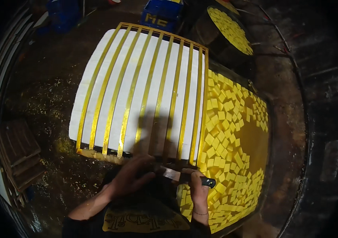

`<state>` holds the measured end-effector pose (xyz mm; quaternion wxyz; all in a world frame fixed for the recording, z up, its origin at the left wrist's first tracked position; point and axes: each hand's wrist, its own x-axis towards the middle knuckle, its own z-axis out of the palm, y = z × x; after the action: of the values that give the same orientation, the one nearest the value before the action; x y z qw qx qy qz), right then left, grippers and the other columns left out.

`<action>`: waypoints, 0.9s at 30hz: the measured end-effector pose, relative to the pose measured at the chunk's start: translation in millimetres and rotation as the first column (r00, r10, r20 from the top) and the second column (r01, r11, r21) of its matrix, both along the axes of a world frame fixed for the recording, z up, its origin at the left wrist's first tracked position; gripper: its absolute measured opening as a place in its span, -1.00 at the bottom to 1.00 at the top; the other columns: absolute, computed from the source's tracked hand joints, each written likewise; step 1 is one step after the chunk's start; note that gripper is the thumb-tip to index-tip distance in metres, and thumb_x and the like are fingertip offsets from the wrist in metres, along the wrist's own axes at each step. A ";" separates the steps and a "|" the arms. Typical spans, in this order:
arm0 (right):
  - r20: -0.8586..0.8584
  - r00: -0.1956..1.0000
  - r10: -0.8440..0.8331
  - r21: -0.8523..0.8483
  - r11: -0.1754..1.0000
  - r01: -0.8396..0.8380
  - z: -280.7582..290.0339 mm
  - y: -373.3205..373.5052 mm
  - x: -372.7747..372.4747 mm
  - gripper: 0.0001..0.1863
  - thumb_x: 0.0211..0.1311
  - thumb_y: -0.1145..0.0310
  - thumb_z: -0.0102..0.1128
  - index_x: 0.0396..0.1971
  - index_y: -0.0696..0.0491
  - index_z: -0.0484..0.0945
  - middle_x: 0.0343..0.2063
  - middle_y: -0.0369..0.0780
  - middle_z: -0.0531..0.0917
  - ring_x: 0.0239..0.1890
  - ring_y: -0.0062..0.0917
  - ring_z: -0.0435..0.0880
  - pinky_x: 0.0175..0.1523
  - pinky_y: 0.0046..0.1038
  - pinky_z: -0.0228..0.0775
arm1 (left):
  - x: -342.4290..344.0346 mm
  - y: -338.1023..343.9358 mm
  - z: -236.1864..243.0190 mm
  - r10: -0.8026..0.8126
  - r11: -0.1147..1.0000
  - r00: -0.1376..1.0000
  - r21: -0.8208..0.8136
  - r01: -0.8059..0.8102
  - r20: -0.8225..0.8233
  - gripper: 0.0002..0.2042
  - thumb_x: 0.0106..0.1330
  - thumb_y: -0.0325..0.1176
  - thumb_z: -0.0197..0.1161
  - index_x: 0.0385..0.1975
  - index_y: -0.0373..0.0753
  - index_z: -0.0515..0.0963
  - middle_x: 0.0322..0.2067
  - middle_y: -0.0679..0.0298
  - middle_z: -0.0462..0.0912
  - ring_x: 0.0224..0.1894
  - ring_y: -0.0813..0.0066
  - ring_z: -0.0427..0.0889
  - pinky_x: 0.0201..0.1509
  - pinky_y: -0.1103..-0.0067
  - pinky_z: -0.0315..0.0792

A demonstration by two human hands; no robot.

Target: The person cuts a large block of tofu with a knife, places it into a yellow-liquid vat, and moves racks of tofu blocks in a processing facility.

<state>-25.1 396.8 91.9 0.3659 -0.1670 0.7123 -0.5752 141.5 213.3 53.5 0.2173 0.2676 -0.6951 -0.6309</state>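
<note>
My right hand (197, 185) is closed around the black handle of a knife (171, 173), whose broad blade points left. Close to the blade's far end is my left hand (131, 176), its thumb and fingers apart; whether it touches the knife is unclear. Both hands are at the near edge of a yellow slatted rack (124, 123), which lies over a large white slab-like surface (144, 79). A head-shaped shadow falls on the slats. Yellow cubes (218, 148) fill much of the tub right of the rack, with yellow-brown liquid (254, 142) showing among them.
The tub's dark rim (271, 131) curves along the right. Beyond the rack stand a blue crate (161, 18) and a round container of yellow pieces (230, 31). Brown wooden steps or stacked boards (20, 148) are at the left. The floor (50, 119) is wet and speckled.
</note>
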 end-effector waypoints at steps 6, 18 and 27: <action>-0.163 0.908 0.386 0.149 0.919 -0.364 44.4 -45.5 -34.5 -0.79 0.31 0.51 0.03 -0.14 0.19 0.61 -0.35 -0.23 0.65 -0.34 -0.54 0.61 -0.24 -0.56 0.42 | -55.9 -40.2 -8.1 -0.442 0.872 0.897 0.237 0.428 0.008 -0.79 0.32 -0.31 0.24 -0.18 -0.29 0.55 -0.26 0.07 0.65 -0.18 0.22 0.66 -0.10 0.39 0.50; -0.895 0.433 0.108 0.017 0.978 -0.208 6.5 -334.9 -317.4 -0.80 0.15 0.36 0.17 -0.36 0.20 0.57 -0.55 -0.01 0.59 -0.45 -0.33 0.62 -0.30 -0.39 0.43 | -133.7 -201.7 -53.0 0.101 0.466 0.894 -0.815 0.345 0.436 -0.19 0.12 0.40 0.06 0.24 -0.10 0.39 0.37 0.25 0.17 0.46 0.05 -0.08 0.47 -0.02 -0.20; -0.713 0.577 0.399 0.318 0.917 -0.241 2.8 -254.2 -248.6 -0.73 0.12 0.27 0.21 -0.46 0.21 0.60 -0.61 -0.05 0.63 -0.52 -0.45 0.65 -0.37 -0.40 0.44 | -126.5 -202.9 -58.3 0.145 0.521 0.886 -0.795 0.310 0.441 -0.14 0.00 0.42 0.15 0.23 -0.06 0.41 0.36 0.39 0.22 0.48 0.07 -0.16 0.33 -0.32 -0.45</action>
<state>-273.7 142.6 94.7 0.1416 -0.4854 0.8072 -0.3045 14.9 10.4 -4.8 0.1192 0.2324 -0.9551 -0.1399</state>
